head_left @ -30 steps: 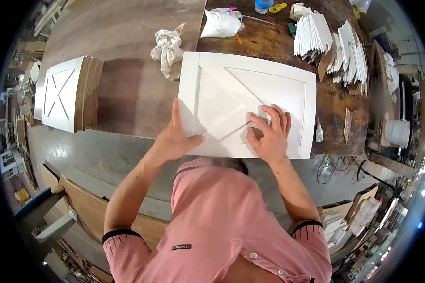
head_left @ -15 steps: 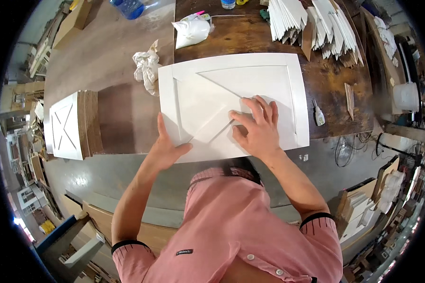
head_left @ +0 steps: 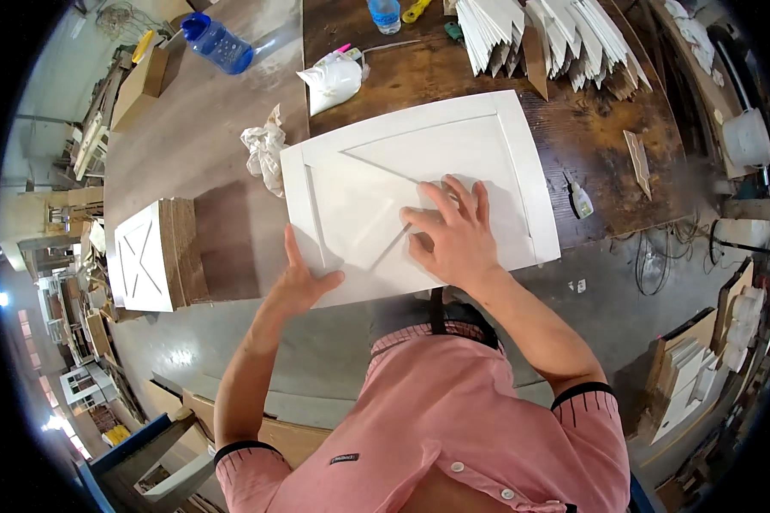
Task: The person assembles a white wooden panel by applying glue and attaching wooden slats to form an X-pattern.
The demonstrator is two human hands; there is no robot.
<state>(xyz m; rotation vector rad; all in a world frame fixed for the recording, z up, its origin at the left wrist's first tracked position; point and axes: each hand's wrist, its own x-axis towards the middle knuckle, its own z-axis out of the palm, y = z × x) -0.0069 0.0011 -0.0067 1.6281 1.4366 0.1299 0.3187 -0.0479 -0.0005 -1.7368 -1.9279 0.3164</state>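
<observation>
White panel: centre of the frame [head_left: 364, 201], face up, slanting so its right end sits higher; its lower edge appears to reach past the front of the brown worktop [head_left: 231, 111] and the dark wood worktop [head_left: 612, 154].
Left hand: at the panel's lower left corner [head_left: 299, 284]; index finger straight along the left edge, thumb spread away from it onto the face; the other fingers are hidden, so I cannot tell whether they clamp the underside.
Right hand: right of the panel's middle [head_left: 458, 239]; fingers apart and curved, tips on the face beside the diagonal groove, thumb separate from the index finger.
Likely handling: stiff and board-like, moderate in weight, probably a little slippery on its smooth face; corners and crisp raised edges look easy to chip or mark.
Best hold: the 2 short ends, 1 hand each, thumbs on the flat border, fingers beneath; the recessed middle gives poor purchase.
Nearby: stacked panels [head_left: 145, 261] at the left, crumpled cloth [head_left: 266, 154] just beside the upper left corner, small bottle [head_left: 581, 202] to the right.
</observation>
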